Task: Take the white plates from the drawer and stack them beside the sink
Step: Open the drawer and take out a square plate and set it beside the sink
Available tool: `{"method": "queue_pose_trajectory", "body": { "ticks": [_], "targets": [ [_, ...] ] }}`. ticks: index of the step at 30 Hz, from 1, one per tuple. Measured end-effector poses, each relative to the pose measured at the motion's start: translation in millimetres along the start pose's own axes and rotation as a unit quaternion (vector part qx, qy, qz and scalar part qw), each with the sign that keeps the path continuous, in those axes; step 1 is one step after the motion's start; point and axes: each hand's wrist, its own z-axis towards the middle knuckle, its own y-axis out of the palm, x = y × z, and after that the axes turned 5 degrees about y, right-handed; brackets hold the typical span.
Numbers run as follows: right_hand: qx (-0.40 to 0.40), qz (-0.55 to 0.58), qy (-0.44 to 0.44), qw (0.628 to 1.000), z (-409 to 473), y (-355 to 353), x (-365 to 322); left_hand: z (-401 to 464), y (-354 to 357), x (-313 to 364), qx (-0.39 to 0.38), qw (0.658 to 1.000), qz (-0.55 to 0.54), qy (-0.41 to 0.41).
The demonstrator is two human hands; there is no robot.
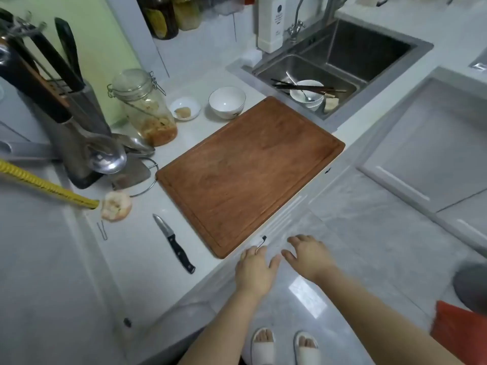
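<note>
both hands reach below the desk (147,248) edge by the near corner of the one wooden cutting board (250,169): the left hand (254,270) has its fingers (259,251) at a small black drawer handle (262,241), though i cannot tell if they grip it, and the right hand (308,255) hovers with fingers loosely spread, holding nothing. no plate shows; the sink (342,61) holds one white bowl. on the desk sit one knife (174,243), one bowl (227,102) and one small dish (185,108).

Brown wooden rectangular cutting board (250,175) lies on the white countertop (147,275), black-handled paring knife (174,244) to its left. Behind it stands a round white ceramic bowl (227,102); the steel sink (340,61) sits behind-right.
</note>
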Motion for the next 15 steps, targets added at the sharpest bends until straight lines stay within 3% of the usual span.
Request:
{"method": "queue_pose_trajectory", "body": {
  "ticks": [6, 11, 15],
  "targets": [
    [0.007, -0.054, -0.091, 0.994, 48, 11, 8, 24, 24, -12, 0.031, 0.999, 0.024, -0.006],
    [-0.003, -0.062, -0.143, 0.988, 64, 27, 12, 35, 50, -15, 0.097, 0.994, 0.052, -0.018],
    [0.038, -0.079, -0.207, 0.974, 73, 25, 18, 37, 56, -13, 0.178, 0.977, 0.106, -0.047]
  ]
}}
